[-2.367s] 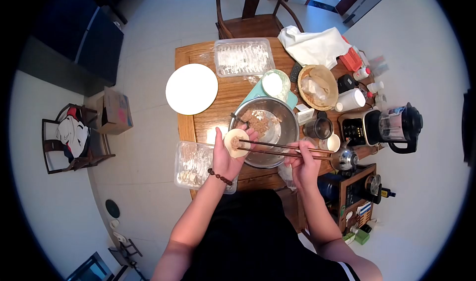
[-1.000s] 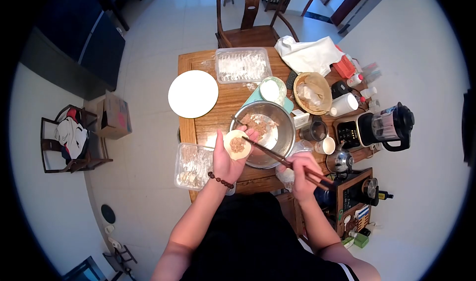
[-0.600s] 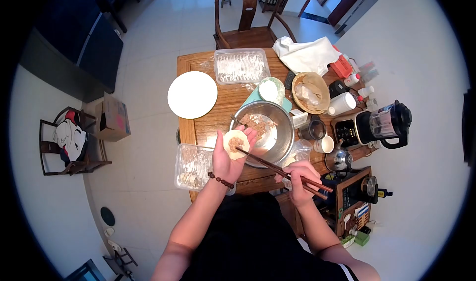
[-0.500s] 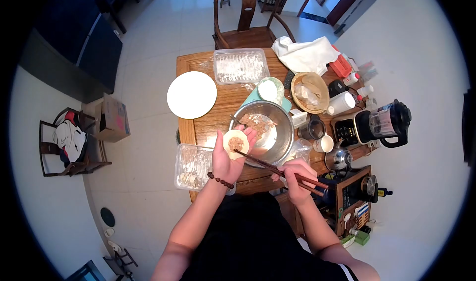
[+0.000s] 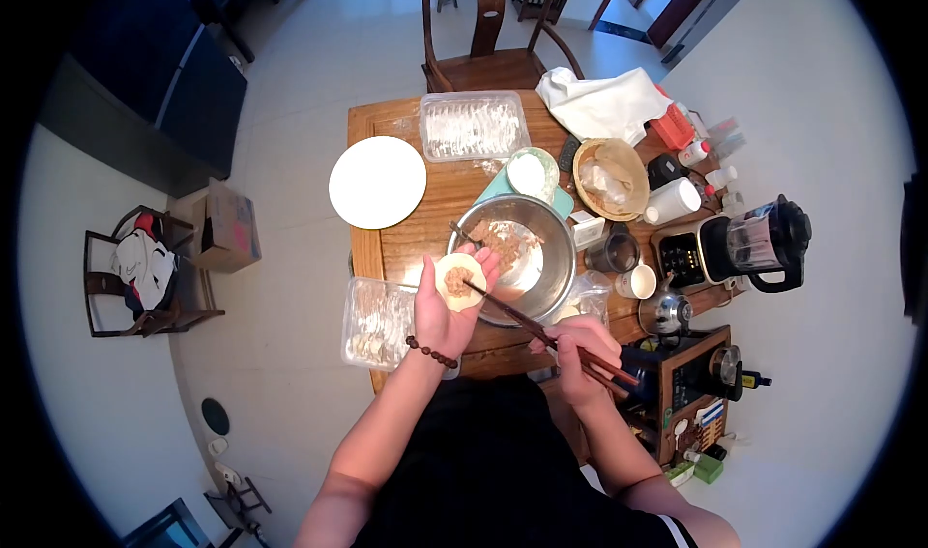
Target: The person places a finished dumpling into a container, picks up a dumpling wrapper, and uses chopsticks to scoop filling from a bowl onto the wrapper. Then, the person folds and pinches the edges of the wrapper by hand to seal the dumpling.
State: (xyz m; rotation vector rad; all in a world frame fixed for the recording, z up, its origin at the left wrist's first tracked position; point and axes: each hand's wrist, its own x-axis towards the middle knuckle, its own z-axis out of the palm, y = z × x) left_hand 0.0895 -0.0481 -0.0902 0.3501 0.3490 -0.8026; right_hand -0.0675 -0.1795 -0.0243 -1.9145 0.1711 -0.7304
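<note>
Through the head camera I have the left hand (image 5: pixel 435 324) palm up and spread, thumb held off at its side; it cradles a round dough wrapper (image 5: pixel 454 302), with a lump of filling (image 5: pixel 458 279) on the middle and pale dough bare around it. Setting twelve at the table's far edge and the wrapper at the clock's centre, I find the right hand (image 5: pixel 580 348) at four o'clock; it pinches a pair of dark chopsticks (image 5: pixel 522 320), whose tips point toward ten and reach the filling's right side; how hard they press, I cannot tell.

I judge the wrapper light, soft and limp, easily stretched or torn; the filling looks moist and sticky, liable to make dough slippery; I would carry the wrapper flat from beneath, grip only its bare rim with fingertips, and keep the wood from poking through.

At two o'clock sits the metal bowl (image 5: pixel 563 270), with more filling mix (image 5: pixel 495 242) inside; at eight, a clear tray (image 5: pixel 350 343) bears small pale pieces; between ten and eleven lies a white plate (image 5: pixel 377 183); at twelve, a second tray (image 5: pixel 474 125) is streaked with white.
</note>
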